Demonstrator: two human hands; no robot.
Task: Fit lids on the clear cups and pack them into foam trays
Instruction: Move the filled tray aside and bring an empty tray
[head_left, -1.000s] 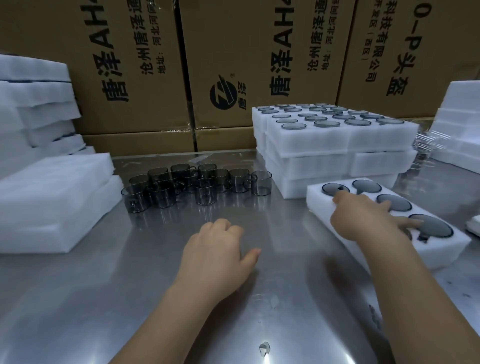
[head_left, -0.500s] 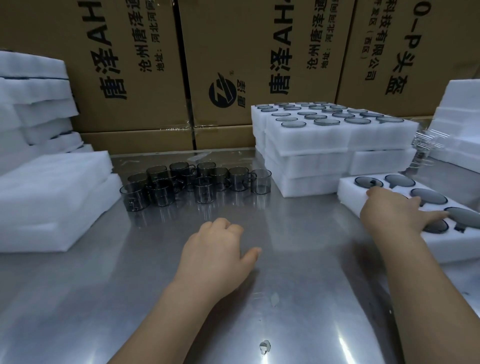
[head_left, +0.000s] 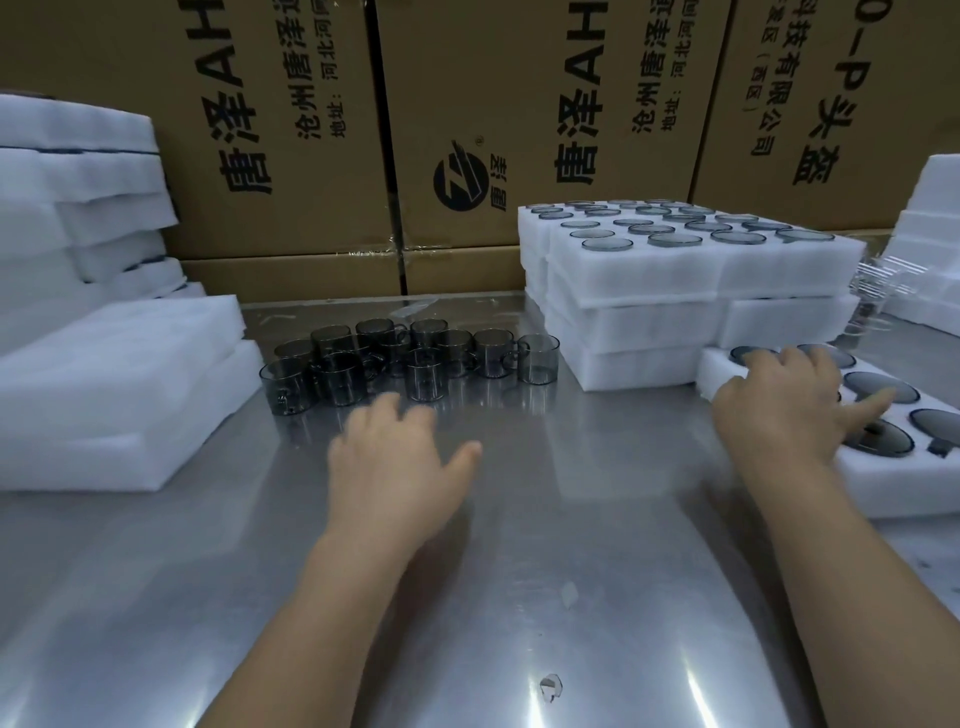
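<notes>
Cups (head_left: 410, 361) clustered ahead, stacked foam trays (head_left: 685, 291) right, cardboard boxes (head_left: 519, 130) behind

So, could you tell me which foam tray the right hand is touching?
The single tray lying directly on the table beside the filled stack; every other tray sits in a pile.

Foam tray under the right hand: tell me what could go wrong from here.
1. The right hand rests spread across the foam tray, whose corner lies close to the stack of filled trays; a shove could nudge that stack.
2. The loose cups stand tightly bunched just beyond the left hand; a quick reach might knock several together or over.
</notes>
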